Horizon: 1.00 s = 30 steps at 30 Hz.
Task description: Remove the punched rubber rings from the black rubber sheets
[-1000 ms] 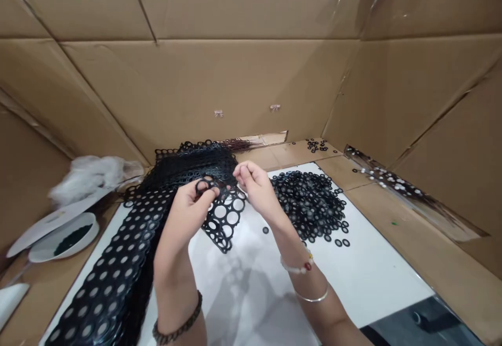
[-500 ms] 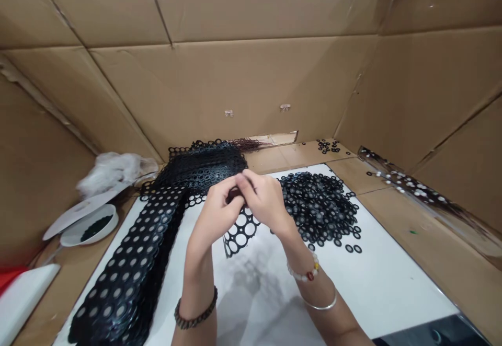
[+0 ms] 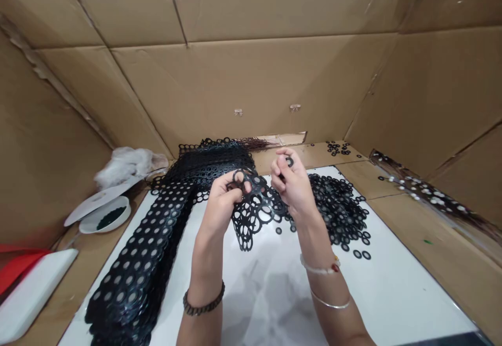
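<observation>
My left hand (image 3: 223, 199) pinches the top of a black perforated rubber strip (image 3: 253, 215) that hangs down over the white board (image 3: 392, 288). My right hand (image 3: 293, 184) is raised beside it, fingers pinched on a small black ring (image 3: 289, 161). A heap of loose black rings (image 3: 337, 205) lies just right of my right hand. A long stack of black perforated strips (image 3: 145, 252) runs along the left of the board up to a tangled pile (image 3: 212, 160) at the back.
Cardboard walls (image 3: 254, 84) enclose the work area. A white dish with dark bits (image 3: 105, 219) and a wad of white fluff (image 3: 125, 163) sit at the left. A white and red object (image 3: 27, 288) lies at the lower left. Scattered rings (image 3: 338, 148) lie at the back right.
My hands were together on the strip; now the right hand has pulled away upward with a ring pinched in it. The left hand still holds the strip. The view shifted left.
</observation>
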{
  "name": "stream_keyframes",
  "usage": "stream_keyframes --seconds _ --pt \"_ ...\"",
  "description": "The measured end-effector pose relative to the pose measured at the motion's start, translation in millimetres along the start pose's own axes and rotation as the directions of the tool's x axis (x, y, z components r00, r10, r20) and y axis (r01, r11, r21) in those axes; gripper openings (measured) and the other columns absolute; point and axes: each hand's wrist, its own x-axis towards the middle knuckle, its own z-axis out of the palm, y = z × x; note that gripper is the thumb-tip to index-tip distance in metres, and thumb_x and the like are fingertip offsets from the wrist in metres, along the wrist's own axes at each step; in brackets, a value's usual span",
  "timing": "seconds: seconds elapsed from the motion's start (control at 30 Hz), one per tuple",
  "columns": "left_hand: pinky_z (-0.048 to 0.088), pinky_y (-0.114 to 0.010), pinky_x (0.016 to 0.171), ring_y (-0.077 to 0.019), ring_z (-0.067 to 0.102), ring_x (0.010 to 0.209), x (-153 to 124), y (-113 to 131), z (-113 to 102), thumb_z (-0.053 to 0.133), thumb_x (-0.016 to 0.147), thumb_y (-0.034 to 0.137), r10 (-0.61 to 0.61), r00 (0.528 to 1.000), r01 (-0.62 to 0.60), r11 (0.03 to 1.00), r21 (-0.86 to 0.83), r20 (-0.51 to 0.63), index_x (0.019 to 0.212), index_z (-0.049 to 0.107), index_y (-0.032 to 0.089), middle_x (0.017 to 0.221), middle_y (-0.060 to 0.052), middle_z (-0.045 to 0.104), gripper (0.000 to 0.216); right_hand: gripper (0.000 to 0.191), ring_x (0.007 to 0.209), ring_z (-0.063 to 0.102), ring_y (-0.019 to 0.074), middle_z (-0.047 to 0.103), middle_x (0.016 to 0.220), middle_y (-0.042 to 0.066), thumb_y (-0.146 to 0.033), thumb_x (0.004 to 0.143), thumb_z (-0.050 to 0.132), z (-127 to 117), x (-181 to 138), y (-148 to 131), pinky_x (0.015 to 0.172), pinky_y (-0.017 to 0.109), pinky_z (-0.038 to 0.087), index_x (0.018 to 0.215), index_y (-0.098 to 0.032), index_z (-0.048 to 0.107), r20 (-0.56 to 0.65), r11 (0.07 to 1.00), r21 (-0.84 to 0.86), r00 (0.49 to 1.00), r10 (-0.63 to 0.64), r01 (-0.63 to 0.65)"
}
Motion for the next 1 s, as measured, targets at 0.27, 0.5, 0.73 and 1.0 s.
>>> stream_keyframes --seconds 0.27,0.5,0.73,1.0 --pt "0.030 -0.024 0.054 -0.0136 0.039 0.057 2 0 -1 0.039 0.053 0.009 0.077 0.994 -0.095 0.960 0.265 0.077 0.057 0.051 0.018 0.059 0.001 0.050 0.015 0.059 0.045 0.019 0.0086 0.021 0.051 -0.006 -0.073 0.081 0.028 4 -9 5 0.043 0.024 0.014 0.054 -0.021 0.026 0.116 0.877 -0.475 0.993 -0.024 0.077" --pt "0.033 -0.024 0.059 -0.0139 0.041 0.064 -6 3 5 0.036 0.074 0.006 0.179 0.968 -0.241 0.860 0.449 0.177 0.063 0.041 0.019 0.066 0.002 0.043 0.018 0.049 0.046 0.027 0.0096 0.033 0.047 -0.005 -0.056 0.084 0.048 17 -26 -2 0.048 0.025 0.017 0.056 -0.019 0.030 0.140 0.396 -0.900 0.981 -0.131 0.182" --pt "0.034 -0.025 0.065 -0.0142 0.043 0.068 -5 6 1 0.033 0.068 0.001 0.192 0.953 -0.279 0.858 0.431 0.235 0.063 0.041 0.019 0.067 0.001 0.045 0.021 0.045 0.049 0.048 0.0106 0.054 0.052 -0.002 -0.044 0.094 0.032 23 -25 4 0.051 0.022 0.029 0.060 -0.019 0.047 0.218 0.600 -0.750 0.961 -0.171 0.278" --pt "0.034 -0.024 0.063 -0.0136 0.045 0.067 -8 11 -2 0.043 0.065 0.003 0.131 0.956 -0.163 0.981 0.101 0.261 0.063 0.053 0.017 0.067 0.001 0.052 0.018 0.051 0.048 0.047 0.0100 0.054 0.051 -0.001 -0.047 0.093 0.034 24 -28 6 0.049 0.022 0.034 0.055 -0.018 0.049 0.151 0.837 -0.474 0.962 -0.228 0.272"
